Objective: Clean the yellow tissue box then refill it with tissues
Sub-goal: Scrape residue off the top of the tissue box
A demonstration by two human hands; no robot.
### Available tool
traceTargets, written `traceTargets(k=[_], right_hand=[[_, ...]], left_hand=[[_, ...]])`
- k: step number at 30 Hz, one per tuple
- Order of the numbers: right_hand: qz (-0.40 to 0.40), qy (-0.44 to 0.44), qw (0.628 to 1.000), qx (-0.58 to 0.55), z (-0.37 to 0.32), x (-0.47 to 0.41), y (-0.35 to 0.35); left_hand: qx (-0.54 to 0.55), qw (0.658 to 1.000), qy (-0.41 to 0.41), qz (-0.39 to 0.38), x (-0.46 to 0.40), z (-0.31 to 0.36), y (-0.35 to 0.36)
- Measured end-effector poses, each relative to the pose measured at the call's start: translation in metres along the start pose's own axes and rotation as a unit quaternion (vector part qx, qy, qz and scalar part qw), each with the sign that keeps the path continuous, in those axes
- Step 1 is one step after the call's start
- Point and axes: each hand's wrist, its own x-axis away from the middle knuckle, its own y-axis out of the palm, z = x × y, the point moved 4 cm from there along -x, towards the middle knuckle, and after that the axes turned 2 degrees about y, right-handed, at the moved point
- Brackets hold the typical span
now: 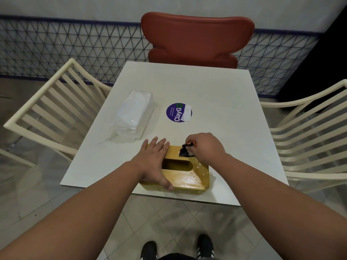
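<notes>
Dark cloth (185,150), bunched with an orange bit showing, is pinched in the curled fingers of the right hand (205,148) and pressed on the wet top of the yellow tissue box (189,178). Flat on the box's left side lies the left hand (154,162), fingers straight, thumb down the near edge. Box sits at the white table's (216,102) near edge; beyond it lie a plastic-wrapped tissue pack (133,114) and a purple round sticker (178,112).

A white table (216,94) bears a purple sticker (176,112); a red chair (197,38) stands behind it.
</notes>
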Motion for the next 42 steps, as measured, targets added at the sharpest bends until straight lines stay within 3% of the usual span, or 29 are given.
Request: traceTargets(k=[4,13,17,23,26,31,36,40,42], right_hand=[[0.014,-0.027,0.995,0.095,-0.005,-0.002,0.002],[-0.021,-0.009,0.996,0.086,-0.005,-0.003,0.003],[-0.057,-0.042,0.988,0.136,-0.008,0.001,0.005],[-0.092,-0.054,0.992,0.071,-0.007,0.000,0.004],[-0.080,-0.061,0.993,0.066,-0.006,-0.001,0.002],[0.009,-0.008,1.000,0.024,-0.005,-0.005,0.001],[-0.023,-0.048,0.997,0.051,-0.024,-0.003,0.013],[0.017,0.006,0.998,0.055,-0.006,-0.007,0.004],[-0.004,-0.009,0.998,0.060,-0.012,-0.008,0.006]], left_hand=[[-0.006,1.000,-0.002,-0.006,0.000,0.001,-0.002],[-0.001,1.000,-0.004,-0.010,-0.001,0.000,-0.001],[-0.004,1.000,-0.005,-0.009,-0.001,0.000,-0.001],[-0.003,1.000,-0.003,-0.009,-0.002,0.000,0.000],[-0.002,1.000,-0.003,-0.008,-0.001,0.000,0.000],[-0.001,1.000,-0.005,-0.008,-0.001,0.001,-0.001],[-0.002,1.000,-0.006,-0.012,-0.001,0.001,-0.001],[0.001,1.000,-0.006,-0.012,-0.001,0.001,-0.002],[0.001,1.000,-0.005,-0.013,0.000,0.001,-0.002]])
